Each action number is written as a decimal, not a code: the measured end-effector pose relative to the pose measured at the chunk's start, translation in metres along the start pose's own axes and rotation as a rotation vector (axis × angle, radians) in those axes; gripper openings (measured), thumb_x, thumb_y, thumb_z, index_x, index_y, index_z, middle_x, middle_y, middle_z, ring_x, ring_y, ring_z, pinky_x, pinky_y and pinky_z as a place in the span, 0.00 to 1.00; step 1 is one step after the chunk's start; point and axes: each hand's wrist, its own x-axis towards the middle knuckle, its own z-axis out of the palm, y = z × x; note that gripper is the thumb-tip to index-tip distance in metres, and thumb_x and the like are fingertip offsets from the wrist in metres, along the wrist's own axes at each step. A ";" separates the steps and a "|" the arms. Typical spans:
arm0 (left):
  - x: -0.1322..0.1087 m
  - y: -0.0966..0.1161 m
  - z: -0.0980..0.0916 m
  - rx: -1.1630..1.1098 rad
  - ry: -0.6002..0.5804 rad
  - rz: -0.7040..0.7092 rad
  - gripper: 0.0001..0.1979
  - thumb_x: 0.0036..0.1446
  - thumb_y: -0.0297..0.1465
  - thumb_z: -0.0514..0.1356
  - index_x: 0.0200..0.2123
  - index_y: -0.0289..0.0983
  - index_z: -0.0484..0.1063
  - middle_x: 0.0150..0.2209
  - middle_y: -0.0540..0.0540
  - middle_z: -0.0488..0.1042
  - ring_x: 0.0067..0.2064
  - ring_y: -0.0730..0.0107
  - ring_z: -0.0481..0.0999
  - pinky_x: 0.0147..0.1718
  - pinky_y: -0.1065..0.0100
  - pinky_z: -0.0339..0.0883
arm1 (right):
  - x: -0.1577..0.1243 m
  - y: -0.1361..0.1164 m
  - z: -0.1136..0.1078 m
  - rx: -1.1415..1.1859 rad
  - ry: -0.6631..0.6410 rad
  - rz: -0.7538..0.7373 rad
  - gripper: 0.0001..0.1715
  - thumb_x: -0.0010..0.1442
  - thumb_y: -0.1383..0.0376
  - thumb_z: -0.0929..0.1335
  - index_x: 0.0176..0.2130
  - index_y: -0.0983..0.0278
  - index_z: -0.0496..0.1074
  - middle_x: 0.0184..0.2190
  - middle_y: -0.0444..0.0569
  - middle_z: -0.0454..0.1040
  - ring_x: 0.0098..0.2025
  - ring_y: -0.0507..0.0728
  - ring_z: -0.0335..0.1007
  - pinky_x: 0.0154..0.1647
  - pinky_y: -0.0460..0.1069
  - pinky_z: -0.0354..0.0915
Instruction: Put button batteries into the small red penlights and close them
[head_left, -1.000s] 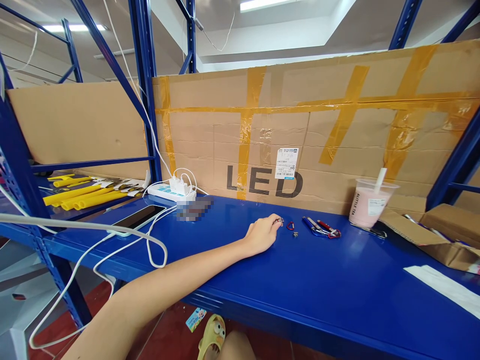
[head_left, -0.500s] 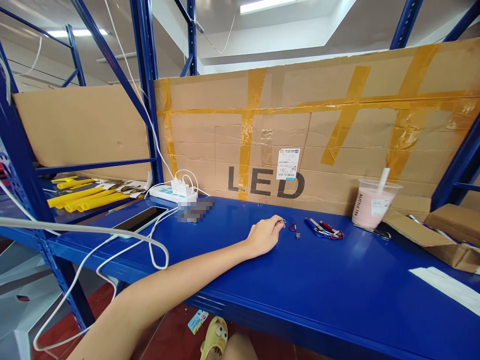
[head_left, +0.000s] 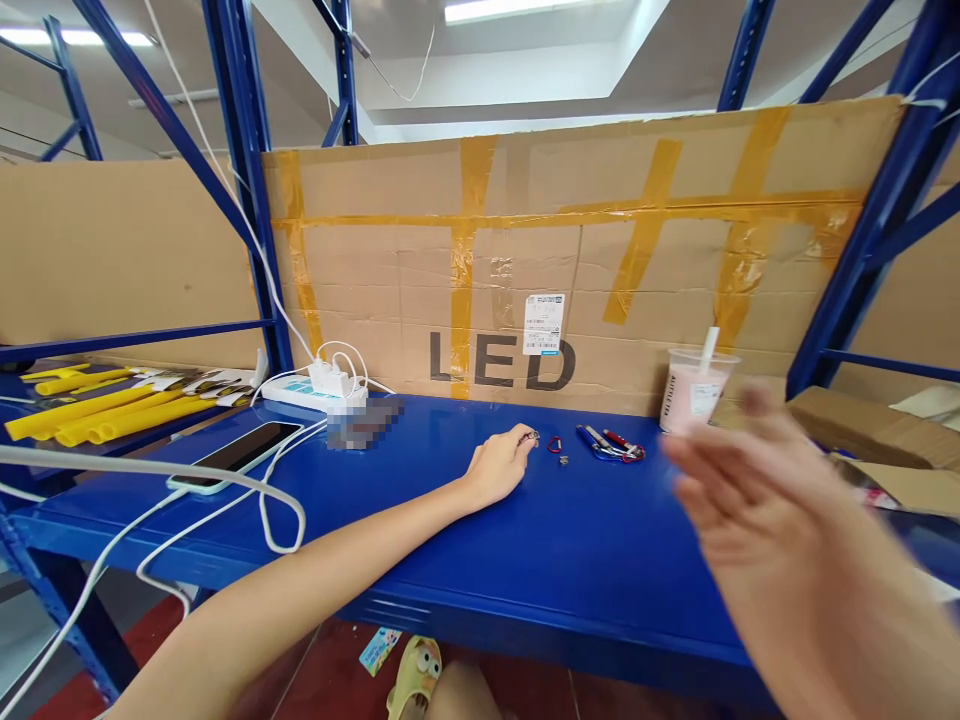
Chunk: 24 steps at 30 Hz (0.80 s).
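Note:
My left hand [head_left: 501,466] rests on the blue shelf top, its thumb and fingertips pinched on a small metal piece [head_left: 533,436], too small to name surely. Just right of those fingertips lie a small red carabiner [head_left: 554,444] and a tiny metal bit [head_left: 563,460]. Farther right is a cluster of carabiners and slim blue, silver and red tools [head_left: 611,445]. My right hand [head_left: 772,510] is raised over the right side of the shelf, blurred by motion. Its fingers look stretched out with the thumb apart, and nothing shows in them.
A pink drink cup [head_left: 694,390] with a straw stands at the back, partly behind my right hand. Open cardboard boxes [head_left: 885,430] sit at right. On the left are a phone [head_left: 240,455], white cables, a power strip [head_left: 300,393] and yellow tubes [head_left: 127,410].
My right hand has come into view from the lower right. The view has turned slightly right. My left hand stays in place on the shelf, still pinching the small metal piece.

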 end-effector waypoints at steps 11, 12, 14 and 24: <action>-0.001 0.003 -0.002 -0.051 0.001 0.013 0.14 0.62 0.33 0.41 0.35 0.40 0.65 0.28 0.52 0.71 0.33 0.72 0.72 0.30 0.73 0.60 | 0.046 0.033 0.014 0.047 -0.169 0.285 0.47 0.48 0.63 0.72 0.60 0.63 0.49 0.38 0.49 0.76 0.45 0.56 0.71 0.51 0.51 0.66; -0.001 0.004 -0.002 -0.049 -0.003 0.013 0.13 0.62 0.33 0.41 0.35 0.40 0.65 0.28 0.52 0.71 0.32 0.72 0.72 0.29 0.73 0.60 | 0.047 0.034 0.013 0.048 -0.181 0.295 0.47 0.48 0.63 0.72 0.60 0.63 0.49 0.38 0.49 0.76 0.45 0.56 0.71 0.51 0.51 0.66; -0.001 0.004 -0.002 -0.044 -0.013 0.016 0.13 0.61 0.32 0.42 0.35 0.40 0.65 0.28 0.52 0.72 0.32 0.71 0.72 0.29 0.73 0.60 | 0.049 0.036 0.014 0.044 -0.203 0.311 0.46 0.48 0.63 0.72 0.60 0.64 0.49 0.37 0.49 0.77 0.44 0.56 0.72 0.51 0.51 0.66; -0.001 0.002 0.000 -0.101 -0.017 0.065 0.11 0.58 0.29 0.44 0.38 0.41 0.65 0.37 0.51 0.74 0.38 0.66 0.73 0.33 0.69 0.62 | 0.061 0.044 0.021 -0.042 -0.306 0.348 0.44 0.45 0.64 0.73 0.57 0.64 0.54 0.30 0.44 0.77 0.36 0.53 0.74 0.46 0.49 0.68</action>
